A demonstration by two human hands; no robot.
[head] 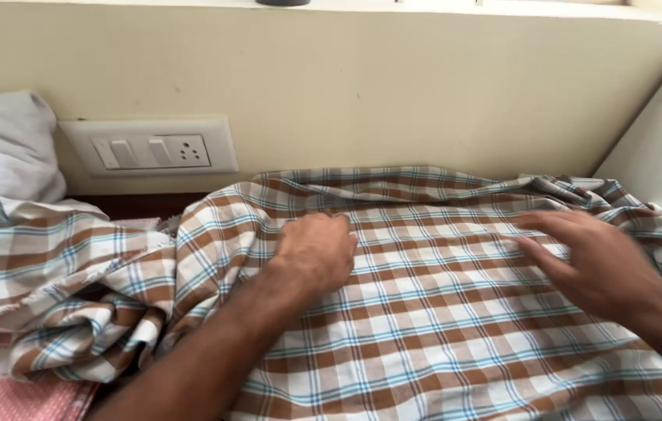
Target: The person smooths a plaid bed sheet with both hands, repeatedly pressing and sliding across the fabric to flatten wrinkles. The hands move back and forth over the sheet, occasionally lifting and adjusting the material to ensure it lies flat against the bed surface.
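Observation:
A brown, white and blue checked cloth [440, 312] lies spread in front of me, bunched into folds at the left. My left hand [314, 253] rests on it near the middle with the fingers curled under, pressing the fabric down. My right hand [592, 257] lies flat on the cloth at the right, fingers apart and pointing left. Neither hand holds anything lifted.
A cream wall [393, 93] stands right behind the cloth, with a white switch and socket plate [151, 146] low at the left. A white pillow [3, 148] sits at the far left. A pink cloth [19, 398] shows at the bottom left corner.

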